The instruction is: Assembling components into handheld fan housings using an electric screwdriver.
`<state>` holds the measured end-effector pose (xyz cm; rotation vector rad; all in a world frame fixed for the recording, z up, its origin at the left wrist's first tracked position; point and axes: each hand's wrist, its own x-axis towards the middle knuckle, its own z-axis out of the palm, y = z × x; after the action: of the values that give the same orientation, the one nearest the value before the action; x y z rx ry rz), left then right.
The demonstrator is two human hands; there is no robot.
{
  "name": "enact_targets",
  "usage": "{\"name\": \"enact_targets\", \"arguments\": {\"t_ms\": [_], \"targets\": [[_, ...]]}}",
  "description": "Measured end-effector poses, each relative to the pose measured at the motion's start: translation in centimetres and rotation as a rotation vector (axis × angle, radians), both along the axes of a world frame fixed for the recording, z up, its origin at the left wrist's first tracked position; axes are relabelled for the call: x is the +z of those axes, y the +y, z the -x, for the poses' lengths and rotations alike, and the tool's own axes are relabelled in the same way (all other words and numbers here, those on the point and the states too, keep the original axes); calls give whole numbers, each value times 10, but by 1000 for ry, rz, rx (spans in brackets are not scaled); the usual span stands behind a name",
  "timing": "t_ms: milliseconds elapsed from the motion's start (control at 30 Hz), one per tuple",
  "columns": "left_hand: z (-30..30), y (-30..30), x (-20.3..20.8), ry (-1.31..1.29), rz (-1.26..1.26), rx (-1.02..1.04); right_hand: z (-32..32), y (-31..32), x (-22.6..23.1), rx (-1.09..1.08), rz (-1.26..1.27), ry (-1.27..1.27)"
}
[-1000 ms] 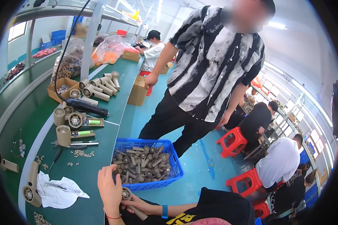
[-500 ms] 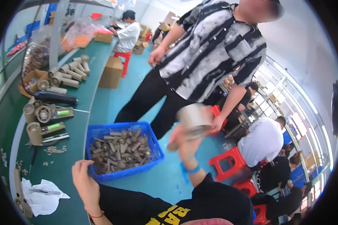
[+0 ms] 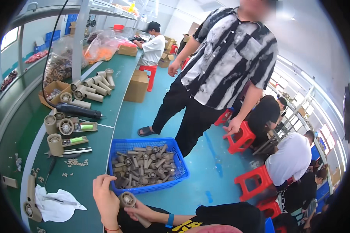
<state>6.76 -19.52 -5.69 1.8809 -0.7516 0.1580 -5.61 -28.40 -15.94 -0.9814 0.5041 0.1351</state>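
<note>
My right hand [image 3: 140, 210] is closed round the handle of a beige handheld fan [image 3: 127, 199]. The fan's round grille head faces up, close to my left hand. My left hand [image 3: 105, 198] is raised at the bench edge, its fingers loosely bent and no object visible in it. Its fingertips are at the near left corner of a blue plastic basket [image 3: 181, 171]; whether they press on the rim I cannot tell. Many small beige fan bodies [image 3: 146, 165] fill that basket.
The green bench [image 3: 99, 149] on the left holds a black electric screwdriver [image 3: 79, 110], opened fan housings [image 3: 85, 127], beige tubes [image 3: 99, 85], a white cloth [image 3: 56, 204] and small scattered parts. A person [image 3: 225, 58] in a patterned shirt stands ahead. Red stools [image 3: 252, 180] are at right.
My right hand has brought the fan down from raised in front of the standing person to beside my left hand. The view has shifted; my left hand stays by the basket corner.
</note>
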Motion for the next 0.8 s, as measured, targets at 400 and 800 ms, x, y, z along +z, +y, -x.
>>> {"name": "enact_targets", "arguments": {"t_ms": [400, 800], "targets": [[-8, -8, 0, -72, 2, -4, -31, -1, 2, 245, 43, -72], [-2, -3, 2, -77, 6, 19, -26, 9, -7, 194, 72, -1]]}}
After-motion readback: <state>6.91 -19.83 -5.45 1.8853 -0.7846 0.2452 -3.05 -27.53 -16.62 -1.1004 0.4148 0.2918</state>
